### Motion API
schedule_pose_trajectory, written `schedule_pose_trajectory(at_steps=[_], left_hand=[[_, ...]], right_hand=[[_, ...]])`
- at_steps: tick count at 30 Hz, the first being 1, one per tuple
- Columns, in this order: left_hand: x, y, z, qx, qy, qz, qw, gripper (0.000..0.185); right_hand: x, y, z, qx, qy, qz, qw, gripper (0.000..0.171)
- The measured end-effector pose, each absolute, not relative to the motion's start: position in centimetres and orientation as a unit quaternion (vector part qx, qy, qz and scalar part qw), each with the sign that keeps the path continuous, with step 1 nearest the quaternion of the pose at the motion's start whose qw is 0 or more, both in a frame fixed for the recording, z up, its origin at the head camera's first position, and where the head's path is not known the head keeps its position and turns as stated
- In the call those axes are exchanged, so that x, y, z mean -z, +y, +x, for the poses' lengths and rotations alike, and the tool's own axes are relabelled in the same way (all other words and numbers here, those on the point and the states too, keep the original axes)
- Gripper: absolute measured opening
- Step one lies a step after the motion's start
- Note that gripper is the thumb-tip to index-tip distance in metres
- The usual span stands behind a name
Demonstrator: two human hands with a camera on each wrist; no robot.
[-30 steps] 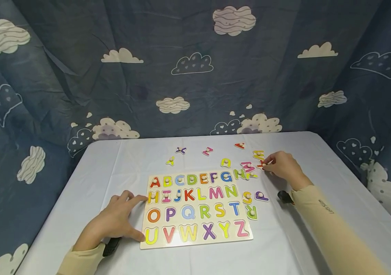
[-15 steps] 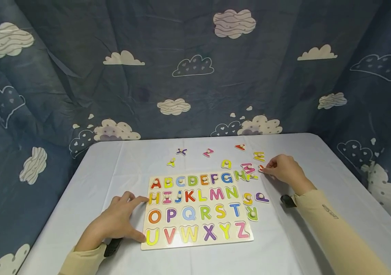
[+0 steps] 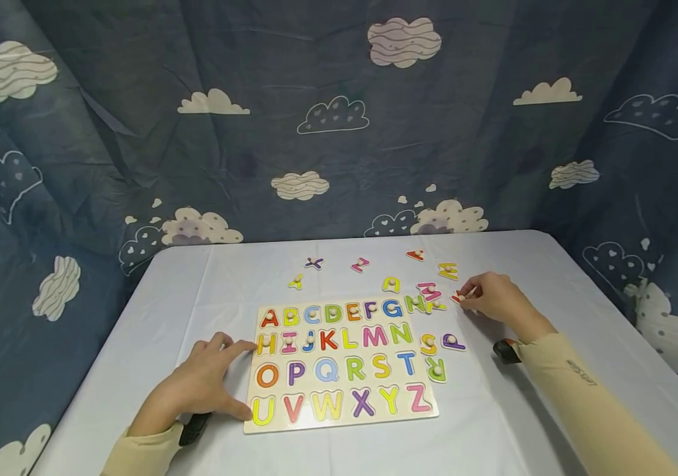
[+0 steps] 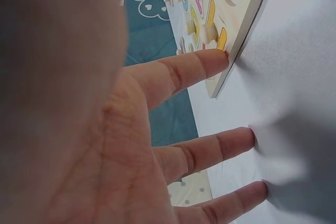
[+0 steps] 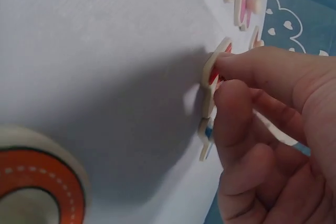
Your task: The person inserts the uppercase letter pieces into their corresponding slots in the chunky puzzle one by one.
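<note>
A wooden alphabet puzzle board [image 3: 340, 423] lies flat on the white table, its letter slots printed A to Z. My left hand [image 3: 208, 383] rests open beside the board's left edge. Its index fingertip [image 4: 219, 59] touches the board [image 4: 247, 19] near the H, and the thumb lies by the U. To the right of the board, my right hand [image 3: 462, 297] pinches a small red letter piece [image 3: 455, 298] just above the cloth. In the right wrist view the thumb and index finger of that hand [image 5: 220, 80] pinch the red piece [image 5: 212, 72] by its knob, and it stands on edge.
Loose letters lie beyond and right of the board: X [image 3: 313, 262], pink Z [image 3: 360, 264], red A [image 3: 415, 254], yellow E [image 3: 448, 270], yellow A [image 3: 391, 284], pink M [image 3: 430, 291], S [image 3: 428, 342], P [image 3: 452, 341], R [image 3: 436, 369]. A cloud-print curtain [image 3: 339, 132] surrounds the table.
My right hand has drawn the red piece a little toward me and rightward, away from the yellow E. The left hand has stayed by the board's edge.
</note>
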State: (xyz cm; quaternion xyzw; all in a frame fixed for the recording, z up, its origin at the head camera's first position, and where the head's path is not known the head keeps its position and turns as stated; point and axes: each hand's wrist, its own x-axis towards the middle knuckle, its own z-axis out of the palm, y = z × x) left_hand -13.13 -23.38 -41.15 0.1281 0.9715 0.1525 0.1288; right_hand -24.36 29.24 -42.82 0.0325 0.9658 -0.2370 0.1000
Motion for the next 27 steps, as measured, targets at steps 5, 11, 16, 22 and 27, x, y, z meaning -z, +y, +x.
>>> schedule_pose_trajectory(at_steps=[5, 11, 16, 22, 27], left_hand=[[41.1, -23.7, -13.2, -0.156, 0.97, 0.127, 0.133, 0.107], [41.2, -23.7, -13.3, -0.154, 0.972, 0.121, 0.132, 0.106], [41.3, -23.6, -13.3, -0.155, 0.973, 0.122, 0.123, 0.106], [41.5, -23.5, -13.3, -0.158, 0.973, 0.114, 0.12, 0.104], [41.4, -23.3, -13.2, -0.162, 0.974, 0.109, 0.117, 0.101]], right_hand=[[43.0, 29.6, -24.3, 0.233, 0.968, 0.01, 0.094, 0.025], [42.8, 29.1, -23.6, 0.238, 0.969, 0.002, 0.073, 0.023], [42.2, 27.4, -22.4, 0.252, 0.966, -0.012, 0.056, 0.026], [41.5, 23.5, -21.0, 0.256, 0.964, -0.049, 0.049, 0.023], [41.2, 19.6, -19.7, 0.251, 0.962, -0.106, 0.034, 0.02]])
